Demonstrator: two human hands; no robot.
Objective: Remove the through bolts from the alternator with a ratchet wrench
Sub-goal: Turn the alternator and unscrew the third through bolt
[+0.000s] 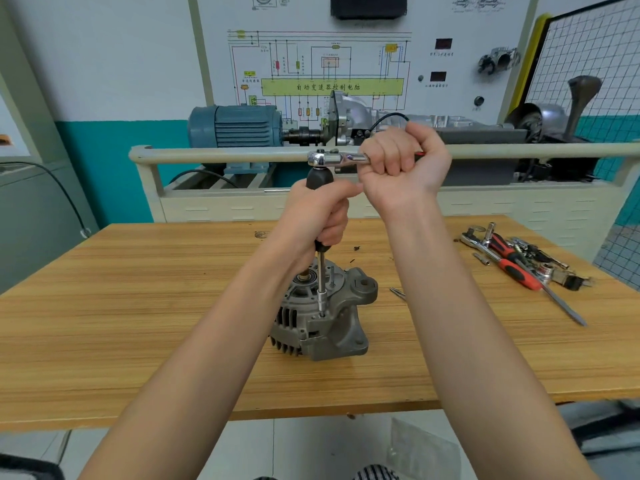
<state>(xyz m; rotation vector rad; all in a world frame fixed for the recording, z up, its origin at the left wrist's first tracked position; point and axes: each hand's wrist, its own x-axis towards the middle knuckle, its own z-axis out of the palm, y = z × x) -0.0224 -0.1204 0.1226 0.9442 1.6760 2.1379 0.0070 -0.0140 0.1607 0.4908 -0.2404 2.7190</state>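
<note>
Wooden bench (138, 323): left hand (317, 216) fisted round driver handle (319, 178), right hand (403, 161) gripping ratchet wrench (332, 158).

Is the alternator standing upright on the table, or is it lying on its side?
Upright. The alternator stands on the wooden table with its shaft end facing up, and the extension bar comes down onto it vertically.

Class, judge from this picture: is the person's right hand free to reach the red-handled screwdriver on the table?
Probably not yet: the right hand grips the ratchet wrench. Otherwise the way to the screwdriver looks open.
</note>
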